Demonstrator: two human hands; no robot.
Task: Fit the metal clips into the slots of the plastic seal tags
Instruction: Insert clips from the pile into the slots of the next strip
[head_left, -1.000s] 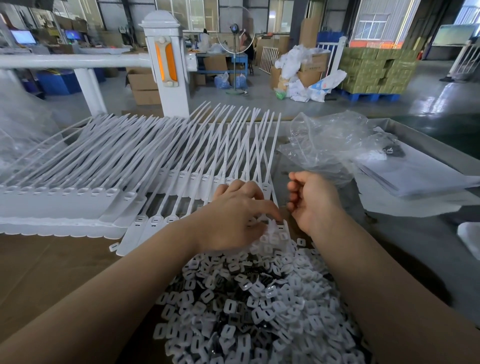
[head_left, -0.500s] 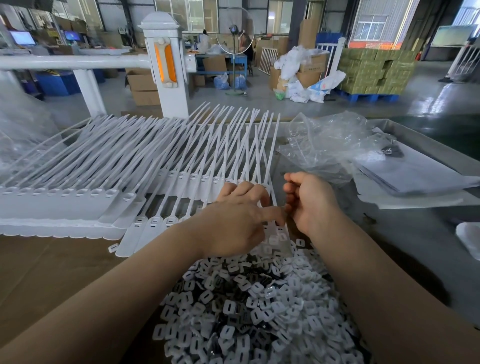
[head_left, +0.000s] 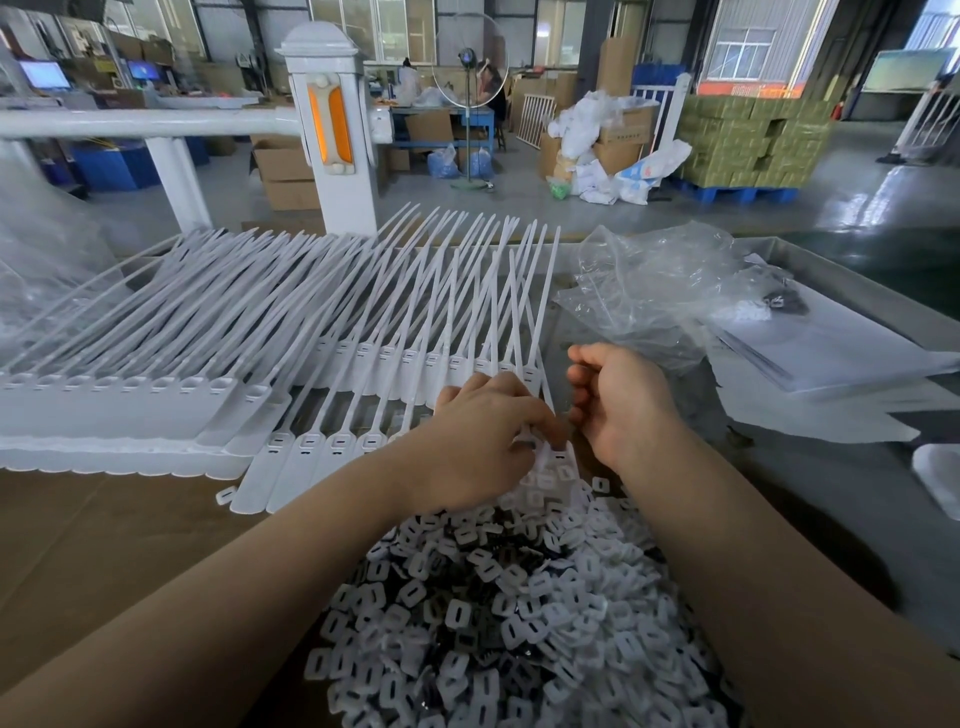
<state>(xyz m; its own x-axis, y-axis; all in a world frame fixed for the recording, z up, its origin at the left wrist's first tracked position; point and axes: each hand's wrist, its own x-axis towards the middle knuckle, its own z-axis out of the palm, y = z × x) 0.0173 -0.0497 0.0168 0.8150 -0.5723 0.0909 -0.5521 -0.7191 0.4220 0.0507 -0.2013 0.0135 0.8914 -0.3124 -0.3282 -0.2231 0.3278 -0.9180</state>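
Observation:
Rows of long white plastic seal tags (head_left: 311, 332) lie fanned across the table, heads toward me. In front of me is a heap of small white clips (head_left: 498, 613) with dark metal inserts. My left hand (head_left: 483, 441) lies over the head of the rightmost seal tag (head_left: 558, 460), fingers curled, thumb and fingertips pinching at its slot; what it pinches is hidden. My right hand (head_left: 618, 400) hovers just right of it with fingers curled inward; whether it holds clips cannot be seen.
A crumpled clear plastic bag (head_left: 660, 291) and flat white sheets (head_left: 821, 358) lie at the right. Brown cardboard (head_left: 104, 535) covers the table at the left. A white railing post (head_left: 332, 135) stands behind the tags; the table's metal rim (head_left: 841, 280) runs along the right.
Both hands have shifted slightly away from me, and the left thumb and fingers have closed onto the head of the rightmost tag. The right hand has drawn closer to the left.

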